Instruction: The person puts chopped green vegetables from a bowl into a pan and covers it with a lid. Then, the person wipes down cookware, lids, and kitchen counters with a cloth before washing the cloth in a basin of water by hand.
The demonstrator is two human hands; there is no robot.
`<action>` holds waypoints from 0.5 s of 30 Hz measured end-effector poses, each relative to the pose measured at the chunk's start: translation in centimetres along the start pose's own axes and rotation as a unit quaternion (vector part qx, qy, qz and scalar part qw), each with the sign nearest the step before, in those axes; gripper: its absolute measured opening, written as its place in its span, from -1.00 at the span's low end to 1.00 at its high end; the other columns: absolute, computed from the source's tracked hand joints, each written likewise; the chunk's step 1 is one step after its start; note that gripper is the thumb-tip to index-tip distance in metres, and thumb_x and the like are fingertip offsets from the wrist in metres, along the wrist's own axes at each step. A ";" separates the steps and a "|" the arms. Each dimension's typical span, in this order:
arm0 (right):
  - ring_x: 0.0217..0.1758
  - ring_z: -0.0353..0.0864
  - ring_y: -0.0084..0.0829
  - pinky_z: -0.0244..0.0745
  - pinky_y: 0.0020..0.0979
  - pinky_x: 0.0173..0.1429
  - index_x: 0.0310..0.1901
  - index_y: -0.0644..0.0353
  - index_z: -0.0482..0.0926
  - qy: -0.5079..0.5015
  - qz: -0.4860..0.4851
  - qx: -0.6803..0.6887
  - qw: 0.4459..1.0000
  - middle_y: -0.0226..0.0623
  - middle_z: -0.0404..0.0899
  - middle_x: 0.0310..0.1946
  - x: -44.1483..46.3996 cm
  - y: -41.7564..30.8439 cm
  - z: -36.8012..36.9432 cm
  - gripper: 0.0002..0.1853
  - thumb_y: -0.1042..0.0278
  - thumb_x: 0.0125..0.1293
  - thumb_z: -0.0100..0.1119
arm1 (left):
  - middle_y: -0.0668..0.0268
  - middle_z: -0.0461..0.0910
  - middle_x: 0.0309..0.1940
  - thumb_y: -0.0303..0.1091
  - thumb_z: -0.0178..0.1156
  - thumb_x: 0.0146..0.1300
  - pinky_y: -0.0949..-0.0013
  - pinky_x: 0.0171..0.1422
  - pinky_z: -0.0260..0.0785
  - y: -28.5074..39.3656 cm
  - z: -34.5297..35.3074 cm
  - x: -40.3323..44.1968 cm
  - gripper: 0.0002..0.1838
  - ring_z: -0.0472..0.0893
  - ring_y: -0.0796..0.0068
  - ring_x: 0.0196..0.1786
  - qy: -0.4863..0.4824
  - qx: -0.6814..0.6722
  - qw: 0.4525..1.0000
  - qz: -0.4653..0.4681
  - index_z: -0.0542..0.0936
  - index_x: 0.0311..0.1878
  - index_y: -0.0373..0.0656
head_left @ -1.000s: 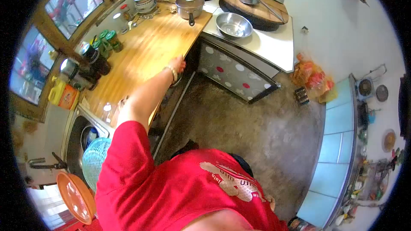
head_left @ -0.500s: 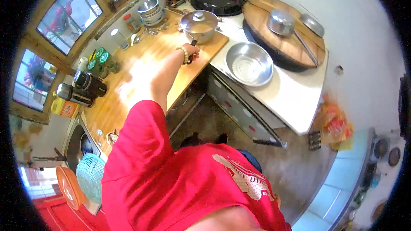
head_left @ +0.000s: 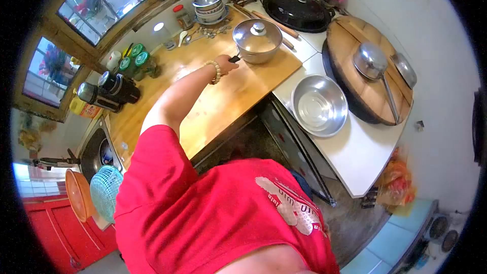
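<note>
My left hand [head_left: 223, 66], with a bead bracelet at the wrist, is closed around the black handle [head_left: 234, 59] of a saucepan. The steel saucepan [head_left: 257, 53] has a glass lid [head_left: 248, 35] with a metal knob and stands near the right end of the wooden board [head_left: 213, 116]. Most of the handle is hidden by my fingers. My right hand is out of sight. A shiny metal basin [head_left: 319, 106] rests on the white counter [head_left: 350, 167], right of the board.
A round wooden lid [head_left: 350, 61] carries a steel ladle [head_left: 369, 61]. Behind are a black lidded pan [head_left: 294, 10] and stacked bowls [head_left: 209, 10]. Green-lidded jars [head_left: 144, 63] and thermoses [head_left: 96, 96] line the window side. Below the counter, a cabinet door [head_left: 299, 152] hangs open.
The view has shifted, so the counter and its things appear farther right and lower. My left hand stays at the saucepan handle and now covers more of it.
</note>
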State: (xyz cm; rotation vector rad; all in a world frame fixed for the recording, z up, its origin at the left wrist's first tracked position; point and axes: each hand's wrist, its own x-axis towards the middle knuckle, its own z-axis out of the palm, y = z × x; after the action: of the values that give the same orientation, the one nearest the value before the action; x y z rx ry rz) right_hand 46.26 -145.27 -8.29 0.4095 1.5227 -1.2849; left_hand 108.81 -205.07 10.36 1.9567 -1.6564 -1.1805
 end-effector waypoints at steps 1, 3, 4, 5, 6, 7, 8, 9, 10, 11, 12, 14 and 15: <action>-0.61 0.34 -0.45 0.32 -0.37 -0.55 -0.45 0.09 0.48 -0.004 0.004 -0.002 1.000 -0.43 0.41 -0.63 0.1 0.7 0.5 -0.73 0.12 0.26 -0.05 | 0.39 0.35 -0.72 -0.12 0.21 0.07 0.43 -0.71 0.15 -0.5 -0.5 -0.1 -0.68 0.32 0.55 -0.75 -0.007 -0.010 1.000 0.009 0.46 -0.39 -0.23; -0.61 0.35 -0.46 0.32 -0.38 -0.54 -0.44 0.10 0.48 -0.005 0.004 -0.003 1.000 -0.43 0.42 -0.62 -0.1 1.4 1.4 -0.74 0.12 0.26 -0.05 | 0.38 0.36 -0.72 -0.11 0.22 0.07 0.43 -0.71 0.15 -1.1 -1.9 -0.3 -0.66 0.32 0.55 -0.75 -0.007 0.005 1.000 0.008 0.48 -0.35 -0.23; -0.60 0.35 -0.46 0.33 -0.38 -0.54 -0.44 0.10 0.49 -0.006 0.005 -0.004 1.000 -0.43 0.42 -0.62 -0.3 1.8 1.9 -0.74 0.12 0.26 -0.05 | 0.38 0.37 -0.72 -0.10 0.22 0.07 0.43 -0.71 0.15 -1.4 -2.6 -0.5 -0.65 0.33 0.56 -0.75 -0.008 0.021 1.000 0.007 0.49 -0.31 -0.24; -0.60 0.35 -0.46 0.33 -0.38 -0.53 -0.43 0.11 0.49 -0.010 0.008 -0.007 1.000 -0.43 0.42 -0.62 -0.3 2.1 2.5 -0.74 0.12 0.26 -0.04 | 0.38 0.38 -0.72 -0.09 0.22 0.07 0.43 -0.71 0.15 -1.7 -3.2 -0.5 -0.63 0.33 0.56 -0.75 -0.009 0.036 0.999 0.006 0.50 -0.27 -0.25; -0.60 0.35 -0.46 0.33 -0.38 -0.53 -0.43 0.11 0.49 -0.015 0.005 -0.007 1.000 -0.43 0.42 -0.61 -0.7 2.2 2.7 -0.74 0.13 0.26 -0.04 | 0.39 0.37 -0.73 -0.09 0.23 0.06 0.42 -0.70 0.15 -2.9 -3.4 0.3 -0.61 0.33 0.57 -0.75 0.012 0.015 1.000 -0.003 0.52 -0.23 -0.25; -0.59 0.35 -0.46 0.34 -0.38 -0.53 -0.43 0.11 0.50 -0.019 0.010 -0.008 1.000 -0.43 0.42 -0.61 -0.7 2.6 2.9 -0.74 0.13 0.26 -0.04 | 0.39 0.37 -0.73 -0.09 0.23 0.06 0.42 -0.70 0.15 -3.1 -4.2 0.2 -0.61 0.33 0.57 -0.75 0.013 0.014 1.000 -0.003 0.52 -0.23 -0.25; -0.59 0.36 -0.46 0.34 -0.38 -0.52 -0.42 0.12 0.50 -0.021 0.010 -0.008 1.000 -0.43 0.42 -0.61 -0.7 2.9 3.2 -0.74 0.13 0.26 -0.04 | 0.38 0.40 -0.69 -0.08 0.23 0.04 0.41 -0.65 0.21 -3.3 -4.9 0.1 -0.62 0.37 0.56 -0.70 0.005 0.012 1.000 -0.013 0.52 -0.25 -0.23; -0.58 0.36 -0.46 0.34 -0.38 -0.52 -0.42 0.12 0.51 -0.025 0.014 -0.009 1.000 -0.43 0.43 -0.61 -0.5 3.4 3.5 -0.74 0.13 0.26 -0.04 | 0.36 0.43 -0.66 -0.08 0.22 0.02 0.41 -0.60 0.26 -3.5 -5.5 -0.1 -0.63 0.42 0.54 -0.66 -0.003 0.009 1.000 -0.024 0.52 -0.27 -0.21; -0.56 0.37 -0.47 0.35 -0.39 -0.50 -0.39 0.13 0.51 -0.006 0.004 0.001 1.000 -0.42 0.43 -0.60 -0.4 3.8 4.1 -0.74 0.13 0.26 -0.03 | 0.37 0.44 -0.65 -0.08 0.22 0.02 0.42 -0.59 0.27 -3.3 -6.1 -0.4 -0.64 0.42 0.55 -0.66 0.025 0.046 0.998 -0.029 0.53 -0.28 -0.19; -0.54 0.38 -0.47 0.36 -0.40 -0.49 -0.37 0.14 0.52 0.013 -0.007 0.010 1.000 -0.42 0.44 -0.59 -0.4 4.1 4.7 -0.73 0.13 0.26 -0.03 | 0.37 0.44 -0.65 -0.08 0.22 0.02 0.42 -0.59 0.27 -4.1 -6.4 0.0 -0.64 0.42 0.55 -0.66 0.025 0.044 0.998 -0.030 0.53 -0.28 -0.19; -0.49 0.41 -0.48 0.37 -0.42 -0.45 -0.32 0.17 0.54 0.050 -0.029 0.030 0.998 -0.41 0.45 -0.57 -0.3 4.1 5.2 -0.72 0.12 0.26 -0.02 | 0.40 0.38 -0.69 -0.11 0.24 0.04 0.44 -0.65 0.18 -5.1 -7.0 0.9 -0.66 0.35 0.58 -0.70 0.025 0.022 0.999 -0.023 0.52 -0.28 -0.20; -0.47 0.43 -0.47 0.39 -0.41 -0.42 -0.32 0.17 0.55 0.025 -0.027 0.009 0.999 -0.40 0.47 -0.54 -0.3 3.6 5.5 -0.72 0.12 0.26 -0.03 | 0.45 0.31 -0.73 -0.16 0.25 0.08 0.46 -0.71 0.05 -5.6 -7.9 0.8 -0.71 0.27 0.62 -0.75 0.019 -0.023 0.999 -0.016 0.50 -0.33 -0.21; -0.44 0.46 -0.46 0.41 -0.39 -0.38 -0.31 0.17 0.55 0.000 -0.023 -0.012 1.000 -0.39 0.49 -0.52 -0.3 3.4 5.5 -0.71 0.12 0.26 -0.03 | 0.45 0.31 -0.73 -0.16 0.25 0.08 0.46 -0.71 0.05 -5.7 -8.3 0.9 -0.71 0.27 0.62 -0.75 0.019 -0.025 0.999 -0.015 0.50 -0.33 -0.21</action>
State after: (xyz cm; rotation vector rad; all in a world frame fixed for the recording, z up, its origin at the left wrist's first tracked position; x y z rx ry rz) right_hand 51.69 -148.68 -9.04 0.3614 1.5533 -1.3015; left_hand 118.80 -206.44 11.08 1.9687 -1.5691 -1.1769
